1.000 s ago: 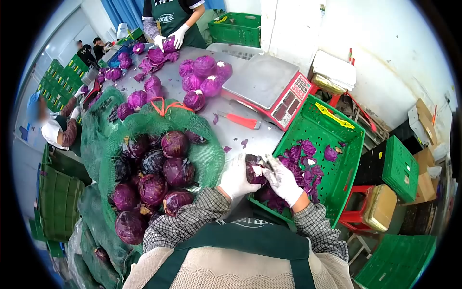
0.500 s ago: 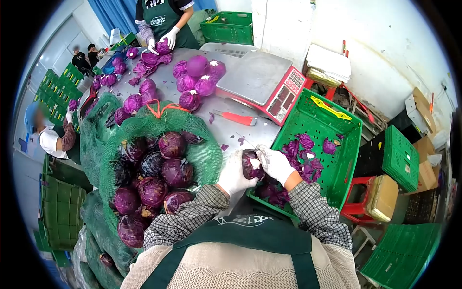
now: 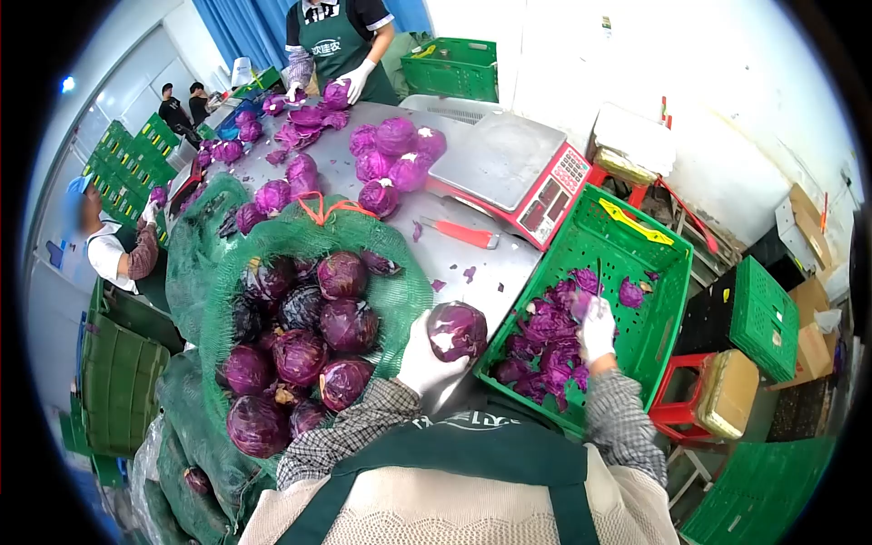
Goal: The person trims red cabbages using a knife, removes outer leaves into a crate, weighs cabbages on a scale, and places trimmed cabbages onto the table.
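Observation:
My left hand [image 3: 429,354], in a white glove, grips a red cabbage [image 3: 457,331] from the left side, above the near edge of the table. The cabbage has a pale cut patch on its lower left. My right hand [image 3: 597,329], also gloved and slightly blurred, is over the green crate [image 3: 668,313]. Its fingers are closed, and a thin blade, seemingly a knife [image 3: 599,274], sticks up from them; the handle is hidden. A purple leaf [image 3: 581,305] is beside those fingers. Loose cabbage leaves [image 3: 548,322] lie heaped in the crate.
A green mesh sack [image 3: 409,277] of several untrimmed cabbages stands at left. Trimmed cabbages [image 3: 396,136], a red-handled knife [image 3: 465,233] and a red scale [image 3: 554,195] are on the metal table. A co-worker [image 3: 341,50] handles cabbage across it; another person [image 3: 113,241] is at far left.
My right hand has moved from the cabbage rightward over the crate. My left hand keeps the cabbage, now showing more of its purple side. The leaf heap in the crate looks larger.

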A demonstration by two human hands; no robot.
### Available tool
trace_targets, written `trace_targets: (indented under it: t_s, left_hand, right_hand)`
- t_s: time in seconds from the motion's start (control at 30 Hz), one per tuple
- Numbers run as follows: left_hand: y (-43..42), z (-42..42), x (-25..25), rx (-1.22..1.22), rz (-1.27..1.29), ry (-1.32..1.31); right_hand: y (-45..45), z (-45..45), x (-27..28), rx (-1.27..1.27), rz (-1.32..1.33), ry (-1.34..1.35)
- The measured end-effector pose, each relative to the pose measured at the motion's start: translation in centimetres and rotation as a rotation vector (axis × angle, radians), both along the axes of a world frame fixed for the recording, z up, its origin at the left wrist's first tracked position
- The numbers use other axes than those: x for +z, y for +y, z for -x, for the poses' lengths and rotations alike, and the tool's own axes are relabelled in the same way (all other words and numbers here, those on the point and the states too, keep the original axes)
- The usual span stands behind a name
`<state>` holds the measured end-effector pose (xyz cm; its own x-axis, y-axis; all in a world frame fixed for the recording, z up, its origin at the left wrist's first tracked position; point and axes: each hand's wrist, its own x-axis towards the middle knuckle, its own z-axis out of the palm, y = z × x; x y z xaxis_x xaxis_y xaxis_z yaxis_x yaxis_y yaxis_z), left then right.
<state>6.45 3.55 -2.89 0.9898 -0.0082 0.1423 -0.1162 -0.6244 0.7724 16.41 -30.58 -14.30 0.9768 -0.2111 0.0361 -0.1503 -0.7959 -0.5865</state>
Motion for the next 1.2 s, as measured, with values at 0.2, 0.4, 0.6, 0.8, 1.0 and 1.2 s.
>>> trace_targets:
  t_s: [0.2,0.4,0.6,0.8,1.0,1.2]
  left_hand:
    - [-3.4,-2.7,6.1,-0.102,-0.446,0.219]
    - [-5.0,-3.8,7.0,-0.102,-0.565,0.261]
    - [-5.1,-4.1,5.8,-0.082,-0.586,0.191]
    - [-5.4,-4.9,5.1,-0.074,-0.617,0.149]
    - [-6.1,-5.8,5.8,-0.033,-0.466,0.173]
    - [-6.5,-5.9,4.4,-0.081,-0.563,0.073]
  right_hand:
    - [8.0,5.6,9.6,0.312,-0.383,-0.241]
    - [12.9,7.5,9.6,0.516,-0.290,-0.106]
    - [13.7,7.5,10.4,0.497,-0.159,-0.098]
    - [14.0,5.8,7.9,0.547,-0.040,-0.122]
    - [14.1,2.4,11.8,0.635,0.115,0.115]
    - [12.1,-1.4,8.6,0.554,0.014,-0.078]
